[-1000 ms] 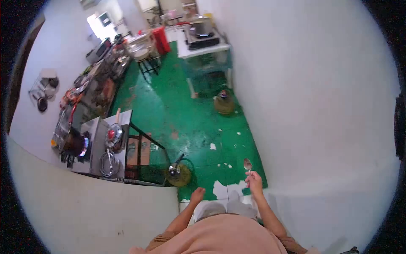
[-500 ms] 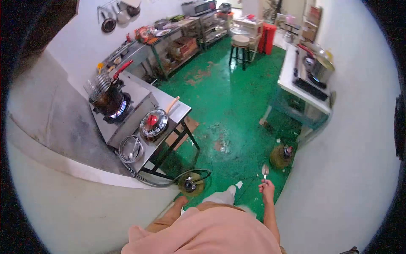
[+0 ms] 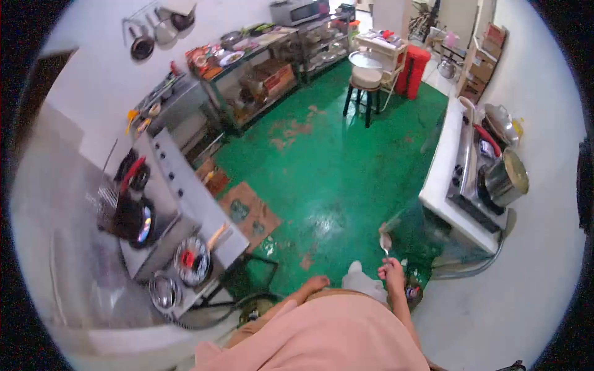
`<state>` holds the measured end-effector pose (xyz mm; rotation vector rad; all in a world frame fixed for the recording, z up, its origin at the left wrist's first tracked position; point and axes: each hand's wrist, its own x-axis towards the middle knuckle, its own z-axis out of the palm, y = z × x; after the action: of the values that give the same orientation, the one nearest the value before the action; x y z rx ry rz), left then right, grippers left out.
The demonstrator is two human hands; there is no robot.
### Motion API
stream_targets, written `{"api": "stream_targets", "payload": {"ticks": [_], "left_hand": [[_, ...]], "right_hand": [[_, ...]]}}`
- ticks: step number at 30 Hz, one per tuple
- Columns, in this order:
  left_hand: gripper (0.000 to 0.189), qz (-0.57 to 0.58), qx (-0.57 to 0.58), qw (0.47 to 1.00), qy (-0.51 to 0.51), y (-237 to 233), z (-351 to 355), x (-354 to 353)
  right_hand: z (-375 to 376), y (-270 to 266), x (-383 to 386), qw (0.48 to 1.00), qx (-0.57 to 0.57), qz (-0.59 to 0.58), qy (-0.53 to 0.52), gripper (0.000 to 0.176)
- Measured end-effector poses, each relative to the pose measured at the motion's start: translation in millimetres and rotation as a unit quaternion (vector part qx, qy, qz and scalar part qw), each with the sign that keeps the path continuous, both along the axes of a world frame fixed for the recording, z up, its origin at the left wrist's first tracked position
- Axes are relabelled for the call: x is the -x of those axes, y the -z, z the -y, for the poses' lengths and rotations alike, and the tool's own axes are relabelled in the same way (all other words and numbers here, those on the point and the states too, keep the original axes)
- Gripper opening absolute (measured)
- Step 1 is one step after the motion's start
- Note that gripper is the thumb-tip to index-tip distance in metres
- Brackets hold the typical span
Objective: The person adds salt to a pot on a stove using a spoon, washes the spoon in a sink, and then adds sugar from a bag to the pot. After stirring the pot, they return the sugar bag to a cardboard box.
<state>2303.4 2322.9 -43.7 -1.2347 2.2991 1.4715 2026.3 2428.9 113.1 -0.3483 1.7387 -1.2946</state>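
A metal spoon (image 3: 385, 242) points away from me over the green floor, its handle inside the closed fingers of my right hand (image 3: 391, 272). My left hand (image 3: 317, 284) hangs low in front of my body, touching nothing that I can see; its fingers are blurred. On the steel counter to my left, a pan with a glass lid and red knob (image 3: 192, 261) stands beside a metal bowl (image 3: 164, 291). Behind them a dark pot (image 3: 127, 222) sits over a lit burner, with a wire basket (image 3: 106, 199) at its rim.
At the right a white counter (image 3: 440, 167) carries a stove (image 3: 473, 179) and a tall metal pot (image 3: 507, 177). Ahead are a stool (image 3: 366, 80), a red bin (image 3: 413, 69) and shelves along the left wall. Cardboard (image 3: 250, 216) lies on the floor, and a hose runs near my feet.
I have moved forward into the kitchen, so both counters are nearer. My left hand has swung forward and right in view. The spoon stays in my right hand.
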Motion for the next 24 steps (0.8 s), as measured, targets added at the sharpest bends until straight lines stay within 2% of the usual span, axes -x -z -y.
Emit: {"api": "stream_targets", "payload": {"ticks": [1, 2, 3, 5, 6, 7, 8, 9, 10, 11, 13, 14, 16, 18, 20, 21, 23, 24], "left_hand": [[0.035, 0.003, 0.013, 0.997, 0.075, 10.9, 18.3, 12.0], [0.034, 0.006, 0.025, 0.989, 0.148, 15.8, 42.8, 25.1], [0.034, 0.007, 0.025, 0.988, 0.155, -8.3, 71.1, 43.6], [0.033, 0.096, 0.030, 0.995, -0.004, -85.2, 124.6, 85.1], [0.031, 0.004, 0.083, 0.996, -0.028, -83.9, 149.9, 93.9], [0.031, 0.005, 0.079, 0.997, -0.019, -79.0, 171.2, 108.9], [0.030, 0.010, 0.057, 0.997, -0.042, -69.8, 195.4, 120.7], [0.029, 0.017, 0.036, 0.997, -0.063, -54.4, 222.5, 131.6], [0.032, -0.003, 0.001, 0.999, -0.034, -14.8, 251.3, 137.8], [0.032, 0.001, 0.000, 1.000, -0.008, -11.8, 286.3, 147.8], [0.037, -0.007, -0.037, 0.999, 0.034, -17.4, 381.2, 178.9], [0.040, 0.007, -0.073, 0.997, -0.012, -17.8, 419.2, 190.8], [0.042, 0.048, 0.067, 0.980, 0.179, -17.5, 504.0, 210.1], [0.045, 0.028, 0.015, 0.984, 0.178, 35.4, 568.2, 208.5], [0.047, 0.150, -0.030, 0.952, 0.265, 21.8, 623.1, 243.6], [0.047, 0.150, -0.028, 0.945, 0.291, 18.5, 644.7, 266.7], [0.047, 0.130, 0.030, 0.882, 0.451, 17.4, 686.3, 318.0], [0.047, 0.127, 0.032, 0.876, 0.464, 22.6, 706.3, 347.9]], "right_hand": [[41.4, -20.2, 16.3, 0.999, 0.019, 0.023, -0.011, 0.015], [82.1, -29.7, 32.1, 0.999, 0.030, -0.020, -0.035, 0.015], [120.3, -37.1, 47.6, 0.995, 0.038, -0.063, -0.060, 0.016], [197.5, -39.5, 82.1, 0.972, 0.043, -0.191, -0.133, 0.016], [236.5, -54.6, 92.1, 0.976, 0.038, -0.178, -0.123, 0.016], [269.7, -65.7, 100.3, 0.980, 0.033, -0.165, -0.111, 0.016], [299.2, -54.0, 112.8, 0.981, 0.030, -0.163, -0.099, 0.016], [332.7, -33.0, 127.6, 0.967, 0.030, -0.224, -0.121, 0.017], [360.5, -15.7, 141.3, 0.949, 0.026, -0.282, -0.140, 0.019], [380.8, -5.5, 150.3, 0.953, 0.018, -0.278, -0.115, 0.019], [426.2, 1.9, 173.6, 0.886, -0.033, -0.447, -0.118, 0.024], [442.9, -8.0, 188.6, 0.906, -0.070, -0.393, -0.138, 0.023], [464.8, -12.9, 212.1, 0.914, -0.094, -0.388, -0.076, 0.021], [476.0, -11.5, 240.5, 0.903, -0.095, -0.418, -0.010, 0.018], [480.6, -25.8, 274.1, 0.908, -0.097, -0.400, 0.077, 0.019], [484.0, -33.7, 292.0, 0.908, -0.079, -0.389, 0.133, 0.021], [485.3, -33.3, 328.0, 0.900, -0.088, -0.377, 0.202, 0.022], [490.3, -32.1, 346.7, 0.893, -0.085, -0.367, 0.245, 0.024]]}}
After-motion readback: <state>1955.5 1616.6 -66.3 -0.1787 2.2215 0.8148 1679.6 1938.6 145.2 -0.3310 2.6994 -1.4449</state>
